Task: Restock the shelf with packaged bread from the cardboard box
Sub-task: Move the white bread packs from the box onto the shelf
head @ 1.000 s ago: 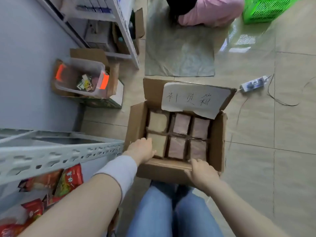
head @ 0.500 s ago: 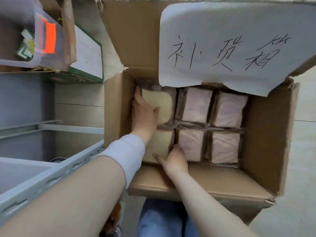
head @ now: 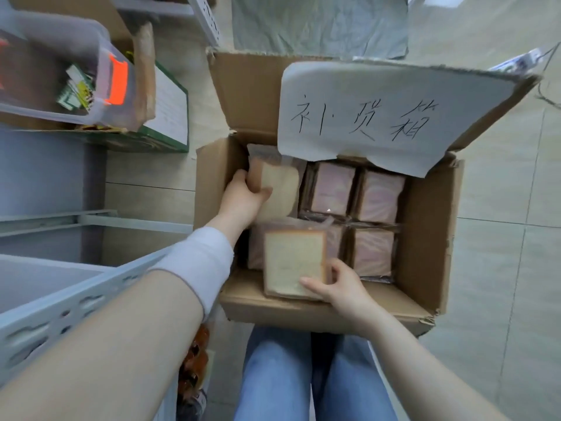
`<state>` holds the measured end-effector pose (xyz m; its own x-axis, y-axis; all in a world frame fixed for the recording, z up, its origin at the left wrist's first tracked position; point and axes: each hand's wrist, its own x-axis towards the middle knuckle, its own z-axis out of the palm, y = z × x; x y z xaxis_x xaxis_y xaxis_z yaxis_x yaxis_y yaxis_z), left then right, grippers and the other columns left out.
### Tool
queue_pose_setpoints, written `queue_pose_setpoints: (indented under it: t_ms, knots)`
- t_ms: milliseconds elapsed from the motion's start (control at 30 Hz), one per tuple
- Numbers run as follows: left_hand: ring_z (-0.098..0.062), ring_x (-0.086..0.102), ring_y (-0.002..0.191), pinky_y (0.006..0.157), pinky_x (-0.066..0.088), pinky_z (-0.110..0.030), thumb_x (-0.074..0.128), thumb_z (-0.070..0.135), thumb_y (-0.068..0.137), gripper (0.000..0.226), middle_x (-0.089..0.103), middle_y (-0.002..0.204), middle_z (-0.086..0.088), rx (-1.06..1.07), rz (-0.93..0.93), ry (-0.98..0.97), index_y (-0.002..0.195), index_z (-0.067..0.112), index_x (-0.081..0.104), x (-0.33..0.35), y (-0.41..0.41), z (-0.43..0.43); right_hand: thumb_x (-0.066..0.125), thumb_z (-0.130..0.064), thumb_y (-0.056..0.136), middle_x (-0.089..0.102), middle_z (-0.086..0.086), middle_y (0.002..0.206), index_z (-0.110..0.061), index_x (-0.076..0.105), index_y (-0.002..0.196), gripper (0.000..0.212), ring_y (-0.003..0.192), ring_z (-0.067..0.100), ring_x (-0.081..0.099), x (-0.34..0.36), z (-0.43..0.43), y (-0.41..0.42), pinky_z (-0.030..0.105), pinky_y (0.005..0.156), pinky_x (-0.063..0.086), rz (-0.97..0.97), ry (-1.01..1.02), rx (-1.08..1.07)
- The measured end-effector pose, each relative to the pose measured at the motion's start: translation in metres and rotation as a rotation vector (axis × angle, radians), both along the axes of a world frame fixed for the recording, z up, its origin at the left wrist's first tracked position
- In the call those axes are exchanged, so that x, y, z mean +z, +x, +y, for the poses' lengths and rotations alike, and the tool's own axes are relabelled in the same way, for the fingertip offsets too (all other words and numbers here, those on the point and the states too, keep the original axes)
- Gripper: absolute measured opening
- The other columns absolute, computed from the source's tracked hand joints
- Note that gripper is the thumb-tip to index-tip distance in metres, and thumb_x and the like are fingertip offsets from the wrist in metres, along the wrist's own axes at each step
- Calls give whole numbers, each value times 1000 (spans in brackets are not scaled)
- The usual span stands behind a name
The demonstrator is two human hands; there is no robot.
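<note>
The left hand (head: 243, 199) curls round the far loaf (head: 280, 189) at its edge. The right hand (head: 337, 287) pinches the near loaf (head: 294, 262) by a corner. Both loaves tilt up out of the box (head: 425, 235) (one per hand, likely to halve trips), and the shelf (head: 60, 308) is close on the left.

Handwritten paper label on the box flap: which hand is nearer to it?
Left. The left hand grips a bread package just below the label; the right hand holds a second package at the near edge of the box.
</note>
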<state>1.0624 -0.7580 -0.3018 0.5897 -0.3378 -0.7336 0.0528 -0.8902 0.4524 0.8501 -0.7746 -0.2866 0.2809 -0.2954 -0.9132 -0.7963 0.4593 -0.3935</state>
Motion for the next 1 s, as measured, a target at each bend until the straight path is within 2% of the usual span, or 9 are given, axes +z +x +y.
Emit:
queue_pose_setpoints:
  t_ms: [100, 233, 333, 433, 500, 567, 667, 900, 1000]
  knots:
    - [-28, 53, 114, 96, 45, -42, 60, 25, 89, 45, 53, 129, -10, 125, 16, -79, 126, 9, 41, 47, -11, 21, 68, -19, 83, 66, -3, 100, -10, 56, 112, 33, 87, 10, 62, 38, -20, -36, 11, 69, 50, -12, 36, -82]
    - [-19, 50, 104, 96, 47, -42, 57, 21, 91, 52, 49, 127, -7, 385, 97, -193, 136, 13, 33, 126, -32, 57, 71, -19, 80, 67, 12, 113, -2, 57, 119, 45, 85, 20, 65, 81, -34, -79, 19, 54, 53, 4, 0, -124]
    - [-24, 57, 110, 96, 49, -47, 58, 35, 89, 53, 56, 126, -7, 551, 44, -297, 136, 17, 39, 190, -55, 92, 69, -13, 82, 64, 18, 114, 3, 56, 118, 42, 80, 22, 63, 121, -37, -92, 17, 49, 52, -69, -61, -88]
    - [-25, 55, 115, 95, 49, -47, 57, 45, 87, 50, 58, 126, -4, 656, -82, -413, 130, 22, 47, 253, -84, 130, 71, -19, 79, 64, 13, 116, -5, 56, 120, 46, 97, 26, 65, 166, -30, -94, 24, 62, 57, -199, -99, -15]
    - [-23, 56, 114, 97, 48, -48, 59, 38, 87, 38, 61, 123, -3, 697, -202, -534, 121, 24, 53, 296, -104, 154, 72, -20, 78, 65, 10, 114, -8, 57, 118, 45, 100, 26, 65, 199, -26, -90, 34, 75, 58, -305, -136, 90]
    - [-14, 58, 105, 95, 48, -38, 58, 26, 90, 24, 63, 112, 3, 704, -316, -646, 114, 23, 54, 337, -124, 175, 72, -17, 78, 65, 10, 111, -8, 57, 117, 43, 99, 27, 66, 238, -18, -85, 42, 82, 57, -414, -164, 189]
    - [-6, 58, 95, 92, 46, -30, 59, 19, 89, 17, 62, 102, 11, 749, -461, -799, 105, 24, 55, 408, -155, 215, 70, -16, 79, 66, 6, 107, -12, 56, 113, 37, 95, 22, 66, 306, 5, -77, 31, 76, 59, -585, -190, 298]
    - [-19, 61, 96, 86, 49, -40, 63, 52, 73, 25, 64, 94, 6, 933, -814, -915, 84, 30, 59, 542, -207, 336, 64, -15, 84, 66, 7, 101, -20, 57, 101, 19, 95, 26, 64, 439, 98, -34, 38, 83, 55, -953, -237, 524]
    - [-19, 61, 93, 86, 49, -42, 65, 38, 82, 13, 64, 90, 2, 1031, -930, -939, 81, 27, 59, 571, -221, 407, 62, -18, 85, 66, 6, 106, -20, 58, 103, 18, 95, 21, 64, 482, 155, -14, 34, 82, 57, -1068, -189, 667]
